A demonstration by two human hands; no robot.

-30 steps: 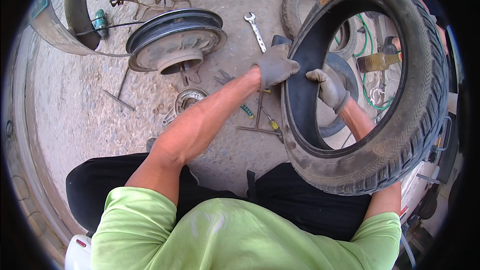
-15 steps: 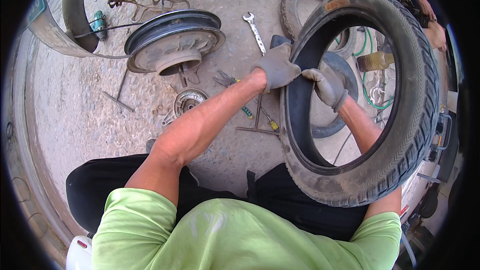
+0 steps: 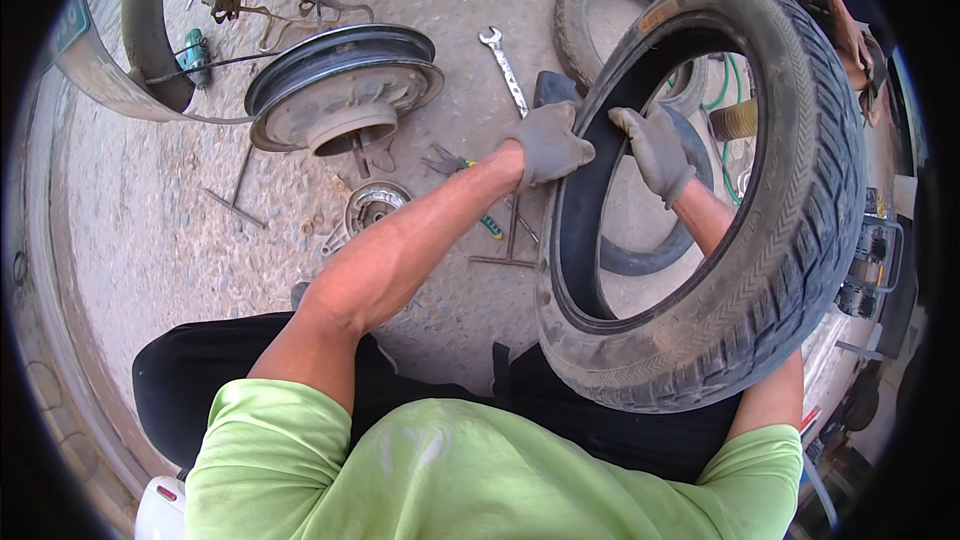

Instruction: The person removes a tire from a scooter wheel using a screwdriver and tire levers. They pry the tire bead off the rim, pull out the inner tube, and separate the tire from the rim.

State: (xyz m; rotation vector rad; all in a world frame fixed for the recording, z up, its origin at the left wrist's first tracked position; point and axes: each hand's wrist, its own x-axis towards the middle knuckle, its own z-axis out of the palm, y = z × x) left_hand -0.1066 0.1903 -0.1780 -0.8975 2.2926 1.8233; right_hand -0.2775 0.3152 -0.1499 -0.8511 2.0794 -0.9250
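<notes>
A worn black motorcycle tyre point(image 3: 790, 190), ribbed on its tread, is held up tilted at my right side. My left hand point(image 3: 552, 144), in a grey glove, grips its left edge, fingers closed at the rim. My right forearm passes behind the tyre and comes up through its opening. There my gloved right hand point(image 3: 655, 152) has its fingers bent and drawn together, the fingertips at the inner wall of the tyre's left side. Whether anything small is pinched in them does not show. Part of my right arm is hidden behind the tyre.
A wheel rim with hub point(image 3: 345, 90) stands at the left. A wrench point(image 3: 503, 70), pliers point(image 3: 447, 160), a T-handle tool point(image 3: 513, 240) and a round metal hub plate point(image 3: 372, 206) lie on the ground. Another tyre point(image 3: 580, 25) lies beyond; a person's arm point(image 3: 843, 15) shows at far right.
The tyre has shifted slightly left and turned, showing more tread. My right hand has moved a little up along the inner wall, away from my left hand, which stays on the edge.
</notes>
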